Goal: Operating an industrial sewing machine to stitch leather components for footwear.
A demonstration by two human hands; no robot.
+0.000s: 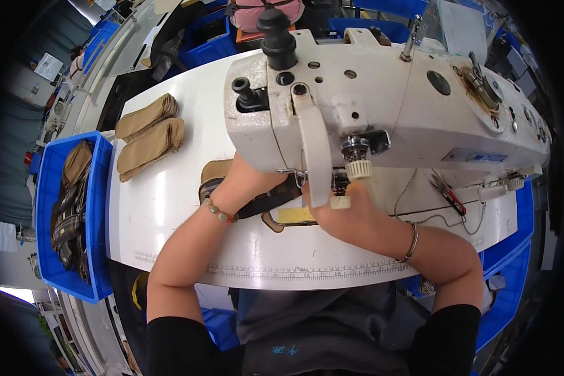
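A white sewing machine (257, 125) stands over the middle of the table. My left hand (252, 180) reaches under its head and lies on a dark plaid fabric piece (257, 205) with a tan part (217, 168) at its far left. The machine hides those fingertips. My right hand (348, 213) is by the needle area at the right end of the fabric, its fingers mostly behind the machine's lever and knobs. Just left of it, a flat yellow piece (292, 216) with a brown edge lies on the white table (282, 254).
Two stacks of tan fabric pieces (150, 147) lie at the far left. Beside the table, a blue bin (100, 250) holds plaid and tan pieces. Red-handled thread snips (450, 195) and a loose cord (413, 219) lie on the right. A printed ruler (294, 273) follows the near edge.
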